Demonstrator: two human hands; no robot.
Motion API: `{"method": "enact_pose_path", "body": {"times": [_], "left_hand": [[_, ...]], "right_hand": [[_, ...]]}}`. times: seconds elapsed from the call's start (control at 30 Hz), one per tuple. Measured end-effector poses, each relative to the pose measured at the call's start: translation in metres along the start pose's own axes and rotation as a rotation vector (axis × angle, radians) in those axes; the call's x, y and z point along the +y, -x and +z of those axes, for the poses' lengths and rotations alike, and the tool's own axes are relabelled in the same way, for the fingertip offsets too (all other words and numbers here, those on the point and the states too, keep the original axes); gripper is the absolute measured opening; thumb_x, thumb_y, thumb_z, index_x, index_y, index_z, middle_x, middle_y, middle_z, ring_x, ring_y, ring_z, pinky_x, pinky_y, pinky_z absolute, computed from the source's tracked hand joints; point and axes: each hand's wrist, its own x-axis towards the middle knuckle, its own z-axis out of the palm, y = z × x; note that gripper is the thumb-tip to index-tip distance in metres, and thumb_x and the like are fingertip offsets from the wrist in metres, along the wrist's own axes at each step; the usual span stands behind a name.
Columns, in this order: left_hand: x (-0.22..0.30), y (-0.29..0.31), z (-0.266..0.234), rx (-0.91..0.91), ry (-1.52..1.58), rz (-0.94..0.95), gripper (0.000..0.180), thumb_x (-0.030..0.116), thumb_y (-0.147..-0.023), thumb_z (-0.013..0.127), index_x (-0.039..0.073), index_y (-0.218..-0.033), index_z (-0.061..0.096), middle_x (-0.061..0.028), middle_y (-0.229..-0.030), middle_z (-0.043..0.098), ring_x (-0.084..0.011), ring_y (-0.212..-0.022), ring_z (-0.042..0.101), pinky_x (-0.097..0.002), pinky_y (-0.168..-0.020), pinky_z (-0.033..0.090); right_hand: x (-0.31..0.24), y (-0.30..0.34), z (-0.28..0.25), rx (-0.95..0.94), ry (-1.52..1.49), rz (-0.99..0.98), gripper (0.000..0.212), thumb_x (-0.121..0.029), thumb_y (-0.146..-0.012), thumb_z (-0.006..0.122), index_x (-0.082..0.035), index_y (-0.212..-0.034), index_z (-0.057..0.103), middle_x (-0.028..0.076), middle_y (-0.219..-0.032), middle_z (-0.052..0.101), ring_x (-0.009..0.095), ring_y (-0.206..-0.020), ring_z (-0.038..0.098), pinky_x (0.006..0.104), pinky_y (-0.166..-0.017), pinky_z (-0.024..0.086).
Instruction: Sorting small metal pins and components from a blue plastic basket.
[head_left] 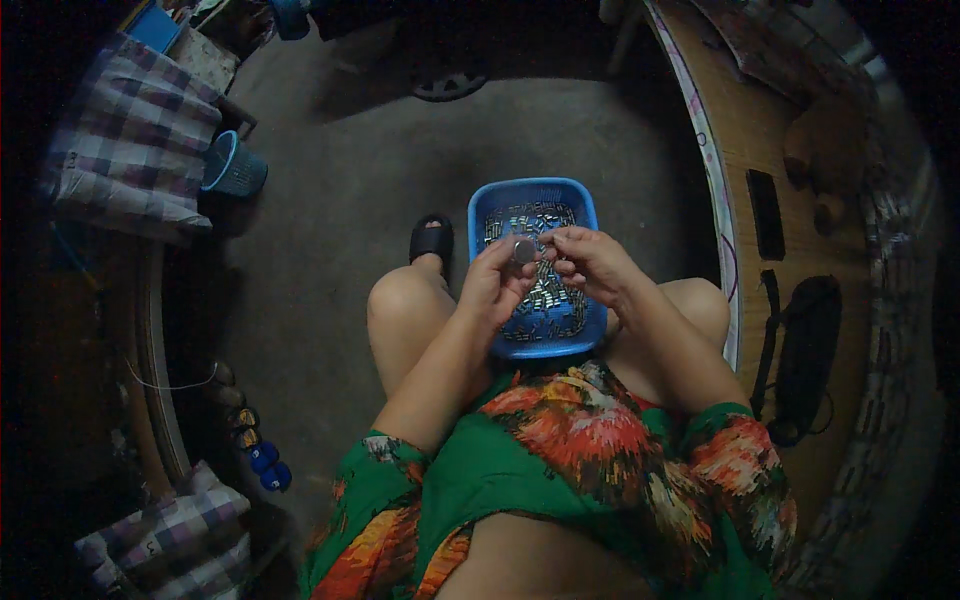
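A blue plastic basket (548, 349) stands between my knees with many small shiny metal cylinders (548, 292) spread over its bottom. Above its left half, my left hand (496, 281) pinches a small round metal piece (525, 251) with a flat grey face. My right hand (592, 262) is just to the right, thumb and forefinger brought together close to that round piece. Whatever the right fingertips hold, if anything, is too small to make out.
To the right runs a wooden table (745, 130) carrying a dark phone-like slab (765, 213) and a black bag (808, 340). A blue wastebasket (236, 168) is at the left near checked cloth (140, 130). A black slipper (432, 240) is on my left foot.
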Motion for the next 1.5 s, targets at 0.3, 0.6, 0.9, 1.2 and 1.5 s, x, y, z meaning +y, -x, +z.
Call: {"method": "enact_pose_path", "body": {"times": [0.3, 0.6, 0.9, 1.2, 1.5], "left_hand": [[0.0, 0.002, 0.003, -0.009, 0.013, -0.015, 0.018, 0.02, -0.084, 0.051, 0.004, -0.093, 0.052, -0.0098, -0.08, 0.058, -0.0139, -0.061, 0.052, -0.0238, -0.053, 0.044], [0.0, 0.003, 0.01, 0.001, -0.071, -0.049, 0.026, 0.032, -0.083, 0.054, 0.007, -0.088, 0.053, -0.0069, -0.077, 0.058, -0.012, -0.058, 0.053, -0.021, -0.049, 0.044], [-0.004, 0.005, 0.017, 0.037, -0.077, -0.097, 0.025, 0.032, -0.082, 0.055, 0.007, -0.087, 0.053, -0.0039, -0.072, 0.058, -0.0112, -0.056, 0.053, -0.0189, -0.045, 0.044], [-0.006, 0.003, 0.014, 0.035, -0.074, -0.101, 0.023, 0.028, -0.082, 0.057, 0.007, -0.089, 0.053, -0.0026, -0.073, 0.056, -0.0099, -0.058, 0.053, -0.0194, -0.049, 0.045], [-0.002, 0.004, 0.013, -0.044, -0.063, -0.09, 0.022, 0.027, -0.083, 0.055, 0.006, -0.091, 0.053, -0.005, -0.077, 0.056, -0.0116, -0.062, 0.053, -0.0214, -0.051, 0.045]], "right_hand": [[0.001, -0.002, -0.005, -0.005, 0.086, -0.042, 0.012, -0.011, -0.083, 0.053, -0.004, -0.092, 0.05, 0.005, -0.079, 0.057, 0.004, -0.054, 0.045, 0.0152, -0.04, 0.033], [0.004, -0.001, 0.003, 0.132, 0.334, -0.105, 0.014, -0.02, -0.078, 0.061, -0.007, -0.078, 0.055, -0.002, -0.066, 0.053, 0.004, -0.05, 0.041, 0.0167, -0.04, 0.028], [0.01, -0.002, 0.008, 0.198, 0.462, -0.214, 0.013, -0.019, -0.076, 0.063, -0.007, -0.077, 0.057, -0.003, -0.062, 0.052, 0.003, -0.05, 0.042, 0.0181, -0.041, 0.03], [0.014, -0.005, 0.005, 0.148, 0.578, -0.429, 0.009, -0.01, -0.075, 0.063, -0.003, -0.079, 0.058, 0.002, -0.072, 0.058, 0.009, -0.065, 0.054, 0.0219, -0.06, 0.043], [0.001, 0.0, 0.002, 0.129, 0.397, -0.038, 0.011, -0.016, -0.08, 0.056, -0.005, -0.082, 0.054, -0.001, -0.065, 0.051, 0.005, -0.055, 0.044, 0.0192, -0.042, 0.032]]}}
